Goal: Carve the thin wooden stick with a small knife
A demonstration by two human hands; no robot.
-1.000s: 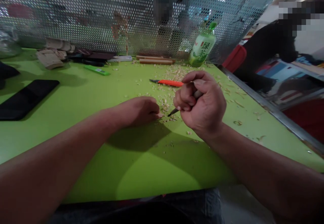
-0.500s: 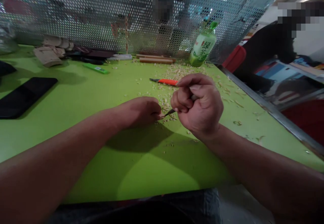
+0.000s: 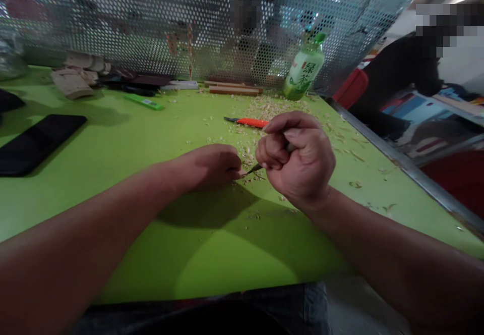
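My right hand point(image 3: 298, 161) is closed in a fist round a thin carving tool point(image 3: 255, 168) with a dark, narrow blade. The tool's handle is mostly hidden in the palm, and its tip points left, at the fingertips of my other hand. My left hand point(image 3: 215, 164) is curled low over the table with its fingers pressed together. A small pale bit shows at those fingertips, against the tool's tip; what the fingers hold is otherwise hidden. Pale wood shavings point(image 3: 247, 149) lie round both hands. Just beyond my right fist rests an orange-handled craft knife point(image 3: 251, 122).
On the green table point(image 3: 227, 264) lie a black phone point(image 3: 41, 143) at left and a light-green cutter point(image 3: 143, 102). Wood strips point(image 3: 234, 90) and a green tea bottle point(image 3: 302, 70) stand by the perforated metal screen point(image 3: 132, 27). Beyond the right edge is another person point(image 3: 397, 67).
Almost nothing differs. Both hands keep their grip and place, and the tool's tip has shifted very slightly right.
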